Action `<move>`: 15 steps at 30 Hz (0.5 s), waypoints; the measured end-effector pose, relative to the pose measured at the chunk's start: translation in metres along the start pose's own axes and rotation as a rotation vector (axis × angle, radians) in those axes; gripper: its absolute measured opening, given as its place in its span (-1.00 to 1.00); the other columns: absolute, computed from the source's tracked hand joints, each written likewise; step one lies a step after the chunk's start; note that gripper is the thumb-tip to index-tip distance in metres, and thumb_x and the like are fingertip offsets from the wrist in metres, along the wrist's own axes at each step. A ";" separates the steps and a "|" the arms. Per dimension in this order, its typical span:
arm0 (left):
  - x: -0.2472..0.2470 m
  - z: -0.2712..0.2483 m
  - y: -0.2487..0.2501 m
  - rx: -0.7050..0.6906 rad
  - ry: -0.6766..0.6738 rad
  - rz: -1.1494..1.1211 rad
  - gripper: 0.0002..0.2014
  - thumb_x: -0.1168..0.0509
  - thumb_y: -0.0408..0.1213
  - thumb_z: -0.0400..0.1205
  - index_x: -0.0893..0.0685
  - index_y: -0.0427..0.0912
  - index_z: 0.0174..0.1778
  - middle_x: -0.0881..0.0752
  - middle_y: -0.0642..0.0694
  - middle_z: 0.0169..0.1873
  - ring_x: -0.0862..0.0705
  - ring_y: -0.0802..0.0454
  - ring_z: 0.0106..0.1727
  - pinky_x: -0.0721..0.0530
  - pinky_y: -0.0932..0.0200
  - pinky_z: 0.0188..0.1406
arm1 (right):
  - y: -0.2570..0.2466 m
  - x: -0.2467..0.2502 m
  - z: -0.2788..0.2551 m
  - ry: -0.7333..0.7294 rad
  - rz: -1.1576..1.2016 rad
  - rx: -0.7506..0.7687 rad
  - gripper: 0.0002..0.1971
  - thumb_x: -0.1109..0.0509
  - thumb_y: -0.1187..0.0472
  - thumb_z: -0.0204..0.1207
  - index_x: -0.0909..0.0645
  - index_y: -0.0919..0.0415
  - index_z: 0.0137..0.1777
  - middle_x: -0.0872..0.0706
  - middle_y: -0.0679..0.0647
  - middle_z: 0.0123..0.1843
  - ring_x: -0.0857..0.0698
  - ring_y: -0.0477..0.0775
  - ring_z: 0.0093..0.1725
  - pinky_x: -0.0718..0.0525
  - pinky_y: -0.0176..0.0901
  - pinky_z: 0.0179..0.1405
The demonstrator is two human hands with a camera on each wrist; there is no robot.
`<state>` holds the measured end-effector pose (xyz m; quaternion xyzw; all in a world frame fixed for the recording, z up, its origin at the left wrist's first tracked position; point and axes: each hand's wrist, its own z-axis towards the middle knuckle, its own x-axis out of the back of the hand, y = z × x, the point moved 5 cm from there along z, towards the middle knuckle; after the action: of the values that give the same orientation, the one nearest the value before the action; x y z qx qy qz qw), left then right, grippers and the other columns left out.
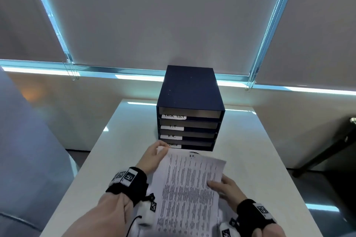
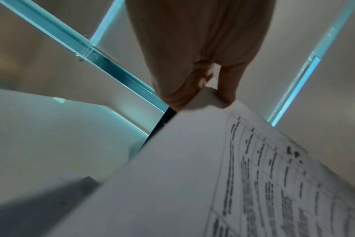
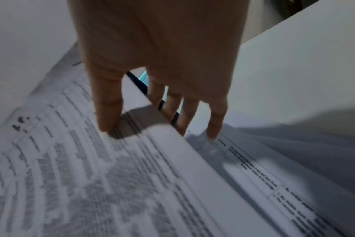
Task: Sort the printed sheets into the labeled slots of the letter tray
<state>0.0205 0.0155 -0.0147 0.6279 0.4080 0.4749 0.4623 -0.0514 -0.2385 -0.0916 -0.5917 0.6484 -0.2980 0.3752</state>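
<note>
A dark blue letter tray stands at the far middle of the white table, with stacked slots labeled TASK LIST, I.T, H.R. and ADMIN. A printed sheet is lifted off the table in front of it. My left hand pinches the sheet's far left corner, close to the ADMIN slot. My right hand holds the sheet's right edge, thumb on top and fingers beneath. Another printed sheet lies on the table under the lifted one.
A grey upholstered seat is at the left of the table. A dark piece of furniture stands at the right. Closed roller blinds and a window sill run behind the tray.
</note>
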 end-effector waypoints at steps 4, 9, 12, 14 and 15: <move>0.012 0.006 0.003 0.116 0.088 -0.344 -0.80 -0.07 -0.31 0.76 -0.57 -0.12 0.19 -0.74 -0.33 -0.06 -0.74 -0.07 -0.22 -0.70 0.17 -0.36 | 0.002 -0.002 -0.003 -0.065 0.062 -0.020 -0.62 -0.37 0.45 0.54 -0.56 0.31 0.36 -0.79 0.14 0.20 -0.74 0.09 0.22 -0.62 -0.07 0.23; 0.014 0.008 0.004 0.131 0.107 -0.388 -0.74 -0.03 -0.29 0.77 -0.56 -0.07 0.29 -0.74 -0.35 0.00 -0.75 -0.10 -0.17 -0.67 0.16 -0.34 | 0.001 -0.004 -0.006 -0.118 0.084 -0.004 -0.53 -0.34 0.48 0.54 -0.48 0.33 0.46 -0.73 0.20 0.29 -0.71 0.15 0.29 -0.54 0.12 0.44; 0.017 0.010 -0.003 0.135 0.124 -0.368 -0.72 -0.02 -0.27 0.77 -0.55 -0.07 0.31 -0.74 -0.36 0.05 -0.76 -0.10 -0.12 -0.68 0.15 -0.30 | -0.001 -0.004 -0.007 -0.128 0.077 0.011 -0.55 -0.32 0.49 0.55 -0.49 0.31 0.45 -0.73 0.22 0.30 -0.67 0.23 0.34 -0.41 0.24 0.54; 0.017 0.012 -0.006 0.133 0.131 -0.373 -0.72 -0.02 -0.28 0.77 -0.55 -0.08 0.31 -0.75 -0.35 0.02 -0.76 -0.10 -0.13 -0.68 0.14 -0.28 | -0.003 -0.008 -0.010 -0.162 0.114 -0.003 -0.61 -0.28 0.51 0.56 -0.55 0.30 0.38 -0.75 0.24 0.26 -0.70 0.24 0.29 -0.47 0.24 0.49; 0.017 0.014 -0.006 0.133 0.130 -0.375 -0.72 -0.02 -0.28 0.77 -0.55 -0.09 0.32 -0.75 -0.34 0.00 -0.76 -0.10 -0.14 -0.68 0.13 -0.27 | -0.003 -0.008 -0.010 -0.165 0.120 0.007 -0.63 -0.27 0.51 0.57 -0.57 0.30 0.35 -0.75 0.26 0.25 -0.72 0.24 0.26 -0.51 0.23 0.45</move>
<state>0.0371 0.0310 -0.0186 0.5382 0.5773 0.3919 0.4728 -0.0578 -0.2315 -0.0828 -0.5729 0.6484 -0.2276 0.4467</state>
